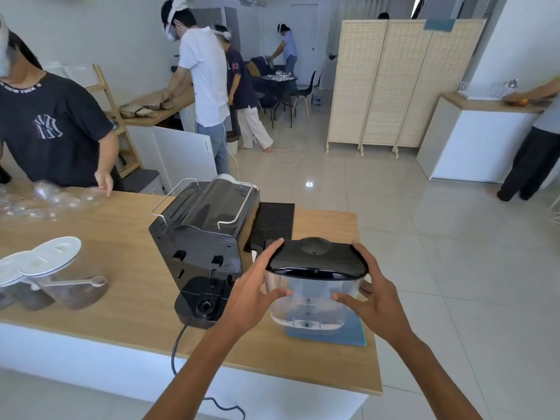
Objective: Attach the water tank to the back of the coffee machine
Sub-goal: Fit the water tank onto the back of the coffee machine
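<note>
The step in hand looks like picking up the water tank (pixel 312 286), which sits lower centre-right of the frame on a blue mat (pixel 348 334) near the counter (pixel 121 298) edge, just right of the coffee machine (pixel 206 237). The left hand (pixel 251 295) and right hand (pixel 378 304) flank it, fingers (pixel 274 247) spread and curled around lid and clear walls, touching both sides. Next, I judge, comes lifting it and lining its base valve up with the socket (pixel 206 306) at the machine's rear, lower centre.
</note>
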The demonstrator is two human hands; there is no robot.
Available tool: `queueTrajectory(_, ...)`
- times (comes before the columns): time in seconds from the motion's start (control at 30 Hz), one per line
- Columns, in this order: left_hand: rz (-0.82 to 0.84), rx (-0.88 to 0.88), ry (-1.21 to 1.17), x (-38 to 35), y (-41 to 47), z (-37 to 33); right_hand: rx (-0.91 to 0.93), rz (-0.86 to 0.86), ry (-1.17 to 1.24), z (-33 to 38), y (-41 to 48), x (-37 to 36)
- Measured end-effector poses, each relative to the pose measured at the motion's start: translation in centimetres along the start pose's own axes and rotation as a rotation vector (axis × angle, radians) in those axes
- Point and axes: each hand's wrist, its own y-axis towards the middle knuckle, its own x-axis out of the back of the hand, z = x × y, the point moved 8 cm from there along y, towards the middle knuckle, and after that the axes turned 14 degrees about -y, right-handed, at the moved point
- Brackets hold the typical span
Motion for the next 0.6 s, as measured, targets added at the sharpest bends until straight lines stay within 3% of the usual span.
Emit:
queueTrajectory(0.33,-0.061,0.098,0.025,8.0,-4.8,2.5,0.032,0.053,0.014,7.7,-1.1,-5.0)
queueTrajectory(0.6,-0.109,0.05,0.071,15.6,-4.9,3.0,0.009,0.012,0.063,12.9,0.5,-10.9)
